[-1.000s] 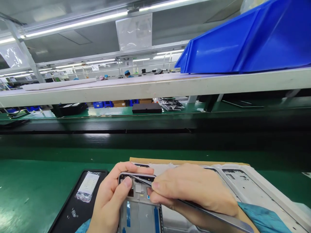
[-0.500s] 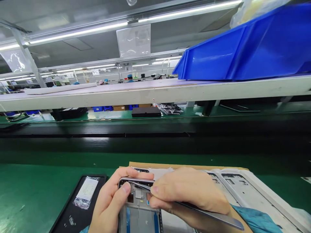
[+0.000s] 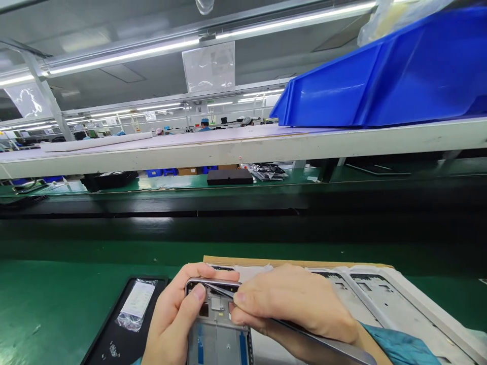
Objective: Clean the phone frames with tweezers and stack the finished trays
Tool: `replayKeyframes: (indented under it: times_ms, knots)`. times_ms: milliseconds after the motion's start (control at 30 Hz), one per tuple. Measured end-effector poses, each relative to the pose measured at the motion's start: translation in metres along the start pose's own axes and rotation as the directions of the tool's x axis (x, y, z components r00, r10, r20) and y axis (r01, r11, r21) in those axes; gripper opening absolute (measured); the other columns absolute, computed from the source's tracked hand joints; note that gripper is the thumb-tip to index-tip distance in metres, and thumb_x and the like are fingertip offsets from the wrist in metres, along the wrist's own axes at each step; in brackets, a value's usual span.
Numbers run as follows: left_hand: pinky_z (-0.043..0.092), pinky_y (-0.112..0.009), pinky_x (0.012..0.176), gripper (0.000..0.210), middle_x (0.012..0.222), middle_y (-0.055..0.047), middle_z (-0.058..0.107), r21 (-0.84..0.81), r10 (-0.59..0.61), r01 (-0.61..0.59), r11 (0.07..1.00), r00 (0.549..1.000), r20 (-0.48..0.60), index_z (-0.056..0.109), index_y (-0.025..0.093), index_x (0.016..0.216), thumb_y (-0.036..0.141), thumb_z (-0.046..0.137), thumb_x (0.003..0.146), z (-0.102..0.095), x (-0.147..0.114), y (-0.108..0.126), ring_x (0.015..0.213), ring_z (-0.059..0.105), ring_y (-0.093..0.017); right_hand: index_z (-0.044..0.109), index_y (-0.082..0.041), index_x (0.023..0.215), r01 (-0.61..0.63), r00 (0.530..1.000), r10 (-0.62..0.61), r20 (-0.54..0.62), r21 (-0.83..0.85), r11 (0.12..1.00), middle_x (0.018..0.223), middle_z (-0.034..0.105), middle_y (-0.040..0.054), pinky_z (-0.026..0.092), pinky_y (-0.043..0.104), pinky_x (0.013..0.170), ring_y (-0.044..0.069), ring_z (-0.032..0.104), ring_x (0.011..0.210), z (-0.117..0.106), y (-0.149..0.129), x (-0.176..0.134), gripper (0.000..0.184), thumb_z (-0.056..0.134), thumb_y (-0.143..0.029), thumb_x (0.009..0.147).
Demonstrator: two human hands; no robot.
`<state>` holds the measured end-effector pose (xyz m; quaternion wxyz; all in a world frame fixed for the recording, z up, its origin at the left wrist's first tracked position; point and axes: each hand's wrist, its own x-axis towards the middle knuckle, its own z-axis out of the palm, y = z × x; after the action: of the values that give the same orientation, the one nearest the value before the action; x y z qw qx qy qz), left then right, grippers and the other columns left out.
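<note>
My left hand [image 3: 180,309] is closed around the upper left of a phone frame [image 3: 220,337], its thumb pressed on the inner corner. The frame is grey metal with blue strips and small cutouts, and its lower end runs out of view. In my right hand [image 3: 292,304] is a pair of metal tweezers [image 3: 327,342], pinched between thumb and fingers. The tips reach inside the frame's top edge, close to my left thumb. Whether they grip a small part there is too fine to make out.
A white tray [image 3: 413,309] of similar phone frames lies under and right of my right hand. Left sits a black tray [image 3: 101,332] with a bagged white item [image 3: 137,300] and tiny clear bits [image 3: 113,350]. Above, a shelf [image 3: 228,152] carries a blue bin [image 3: 361,81].
The view has shifted slightly. Both hands, the phone frame and the tweezers keep nearly the same pose, with the tweezer tips still at the frame's top edge.
</note>
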<state>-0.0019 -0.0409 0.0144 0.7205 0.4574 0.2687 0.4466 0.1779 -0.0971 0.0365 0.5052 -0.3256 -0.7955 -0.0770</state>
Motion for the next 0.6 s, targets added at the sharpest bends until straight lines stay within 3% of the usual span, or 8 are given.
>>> replayKeyframes:
  times_ms: [167, 300, 467, 533, 600]
  knots:
    - [0.050, -0.022, 0.059, 0.026, 0.099, -0.008, 0.080, 0.024, 0.005, -0.005, 1.000, 1.000, -0.015, 0.075, 0.020, 0.093, 0.042, 0.081, 0.079, 0.000, 0.000, -0.001, 0.076, 0.071, -0.020, 0.066, -0.018, 0.093, 0.008, 1.000, -0.007, 0.031, -0.048, 0.999, 0.078, 0.073, -0.0011, 0.055, 0.019, 0.066, 0.010, 0.071, 0.070, 0.002, -0.002, -0.003, 0.011, 0.060, -0.021, 0.102]
    - [0.058, -0.031, 0.068, 0.029, 0.095, -0.010, 0.080, -0.020, 0.032, -0.033, 0.999, 0.999, -0.014, 0.073, 0.019, 0.090, 0.042, 0.083, 0.076, 0.002, 0.002, 0.000, 0.074, 0.073, -0.024, 0.064, -0.018, 0.092, 0.046, 0.999, -0.044, 0.019, -0.105, 0.993, 0.075, 0.071, -0.0006, 0.053, 0.019, 0.060, 0.009, 0.068, 0.064, -0.005, -0.008, -0.002, 0.014, 0.057, -0.022, 0.103]
    - [0.059, -0.032, 0.055, 0.030, 0.096, -0.011, 0.079, -0.084, 0.017, -0.023, 0.996, 0.998, -0.064, 0.070, 0.017, 0.088, 0.038, 0.085, 0.073, 0.005, 0.002, 0.002, 0.063, 0.072, -0.024, 0.067, -0.021, 0.101, 0.001, 1.000, 0.000, 0.005, -0.183, 0.983, 0.082, 0.077, -0.0005, 0.060, 0.015, 0.070, 0.010, 0.074, 0.071, -0.025, -0.018, 0.000, 0.005, 0.068, -0.021, 0.096]
    - [0.058, -0.030, 0.054, 0.030, 0.095, -0.010, 0.079, -0.097, 0.025, -0.033, 0.995, 0.996, -0.083, 0.069, 0.018, 0.087, 0.036, 0.086, 0.072, 0.005, 0.001, 0.003, 0.061, 0.070, -0.022, 0.070, -0.021, 0.095, -0.069, 0.990, 0.039, -0.139, -0.219, 0.973, 0.080, 0.076, 0.0000, 0.061, 0.017, 0.066, 0.012, 0.073, 0.068, -0.027, -0.010, 0.002, 0.002, 0.069, -0.023, 0.095]
    - [0.057, -0.028, 0.053, 0.032, 0.092, -0.009, 0.078, -0.093, 0.036, -0.046, 0.995, 0.994, -0.108, 0.068, 0.018, 0.087, 0.036, 0.088, 0.070, 0.006, 0.000, 0.003, 0.059, 0.068, -0.019, 0.069, -0.020, 0.087, -0.163, 0.931, 0.083, -0.355, -0.201, 0.966, 0.073, 0.072, 0.0005, 0.058, 0.020, 0.057, 0.011, 0.068, 0.060, -0.021, 0.011, 0.002, 0.009, 0.069, -0.024, 0.095]
